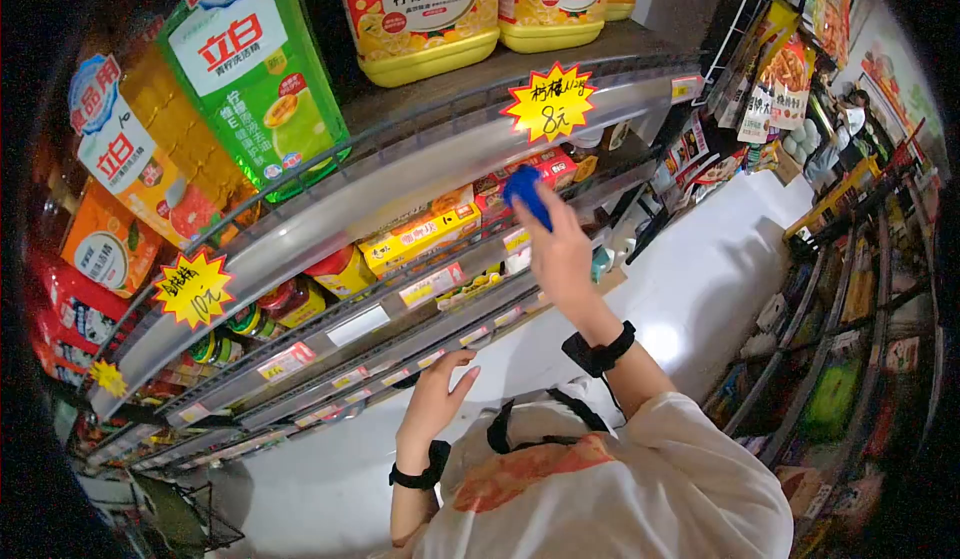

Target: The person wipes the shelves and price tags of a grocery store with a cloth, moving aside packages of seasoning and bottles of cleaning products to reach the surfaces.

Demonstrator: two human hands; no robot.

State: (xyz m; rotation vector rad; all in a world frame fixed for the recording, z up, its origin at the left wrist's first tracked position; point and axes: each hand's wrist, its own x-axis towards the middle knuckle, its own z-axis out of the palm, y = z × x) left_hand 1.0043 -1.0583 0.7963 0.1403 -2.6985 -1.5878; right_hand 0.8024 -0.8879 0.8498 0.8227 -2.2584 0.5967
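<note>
the blue cloth (527, 197), deep and even in colour, is bunched into a small, soft-looking wad in your right hand (560, 247). you grip it at the fingers, so that its rounded upper end projects beyond them and a narrower fold runs down along your hand; the rest is hidden by your grasp. in your view it overlaps a red box (556, 168) on the shelf, below the starburst price sign (550, 102); whether it touches the shelf cannot be told.

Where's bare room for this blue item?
The top shelf is bare between the jugs and wire rail. The floor between shelving and opposite racks looks open. Crowded: bottles at left; boxes behind the blue item.
</note>
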